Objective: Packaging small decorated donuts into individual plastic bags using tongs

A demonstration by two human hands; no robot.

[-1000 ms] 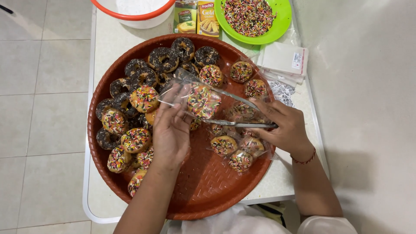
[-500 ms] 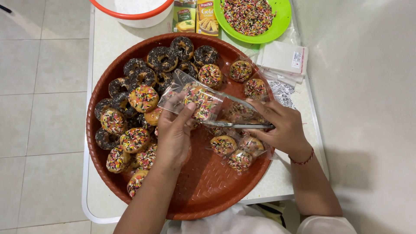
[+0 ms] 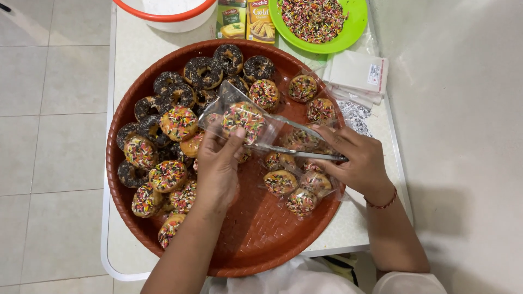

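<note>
Left hand reaches over the tray, fingers pinching a bagged donut above its middle. Right hand grips tongs against the bag. Loose donuts crowd left; wrapped ones lie below the tongs.

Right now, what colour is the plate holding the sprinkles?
Bright green plate, seen in the head view at the top.

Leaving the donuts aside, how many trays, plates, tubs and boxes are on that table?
Brown round tray: 1
Green plate of sprinkles: 1
White tub with orange rim: 1
Small boxes: 2
Total: 5
</note>
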